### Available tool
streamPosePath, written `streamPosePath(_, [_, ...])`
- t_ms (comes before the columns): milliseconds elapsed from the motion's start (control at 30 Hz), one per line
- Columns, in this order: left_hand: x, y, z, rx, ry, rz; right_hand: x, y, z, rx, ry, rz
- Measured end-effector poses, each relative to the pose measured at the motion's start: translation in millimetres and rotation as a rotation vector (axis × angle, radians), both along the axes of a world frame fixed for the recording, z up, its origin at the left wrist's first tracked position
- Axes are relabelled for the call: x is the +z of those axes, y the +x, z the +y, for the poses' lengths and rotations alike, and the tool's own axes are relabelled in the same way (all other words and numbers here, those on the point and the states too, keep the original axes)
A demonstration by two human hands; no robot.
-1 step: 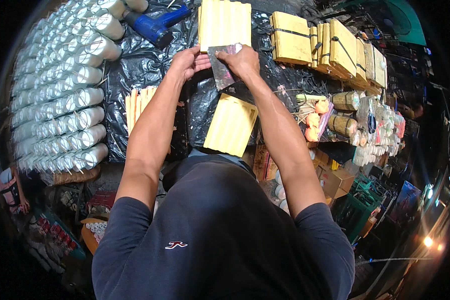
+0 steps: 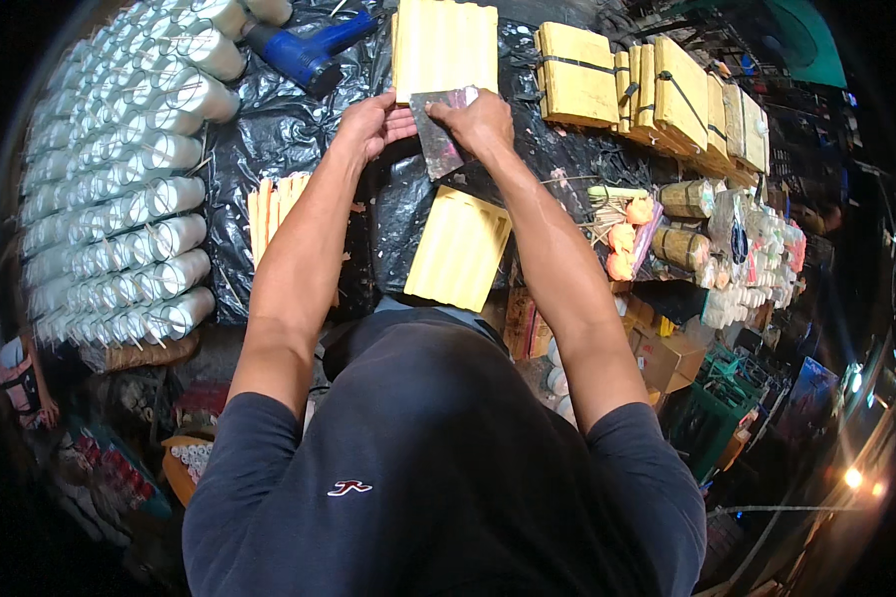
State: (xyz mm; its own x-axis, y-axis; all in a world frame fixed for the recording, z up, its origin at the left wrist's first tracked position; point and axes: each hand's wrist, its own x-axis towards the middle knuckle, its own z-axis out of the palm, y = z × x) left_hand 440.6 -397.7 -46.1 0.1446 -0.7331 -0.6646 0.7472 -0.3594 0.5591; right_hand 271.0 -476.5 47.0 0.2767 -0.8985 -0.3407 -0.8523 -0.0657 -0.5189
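Observation:
A grooved yellow slab [image 2: 446, 50] lies at the far middle of the black-covered table, on top of at least one more. My right hand [image 2: 485, 121] grips a flat, dark metal plate [image 2: 441, 149], smeared with pink, at the slab's near edge. Beside that edge, my left hand [image 2: 368, 124] has its fingers stretched out towards the plate and its thumb by the slab's near left corner; it holds nothing that I can see. Closer to my body, a second grooved yellow slab [image 2: 458, 249] lies tilted between my forearms.
Rows of white cylinders [image 2: 181, 191] with thin sticks fill the left side. Near them are a blue heat gun or hair dryer [image 2: 304, 60] and orange strips [image 2: 272, 214]. Strapped yellow blocks [image 2: 579, 75] stand at the far right, with round orange pieces [image 2: 621, 239] nearer me.

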Motion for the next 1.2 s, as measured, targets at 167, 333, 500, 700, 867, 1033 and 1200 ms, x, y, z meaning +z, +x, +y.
streamPosePath(167, [-5,3,-8,0.013,-0.037,0.034,-13,0,-11,-0.015,-0.015,-0.051])
streamPosePath(333, [-24,17,-9,-0.034,-0.044,0.031,-12,18,6,0.007,-0.069,-0.006])
streamPosePath(500, [-1,13,-9,0.027,-0.013,0.175,-6,-3,-11,-0.014,-0.007,-0.040])
streamPosePath(700, [-6,18,-10,-0.046,-0.080,0.071,5,10,-3,0.043,-0.078,0.029])
streamPosePath(867, [7,15,-12,-0.033,-0.084,0.170,0,7,-7,0.107,-0.132,0.029])
streamPosePath(1033, [-20,25,-10,-0.027,-0.070,0.158,2,9,-11,0.140,-0.096,0.043])
streamPosePath(1200, [11,10,-11,0.030,-0.019,0.178,0,3,-20,0.045,-0.047,0.014])
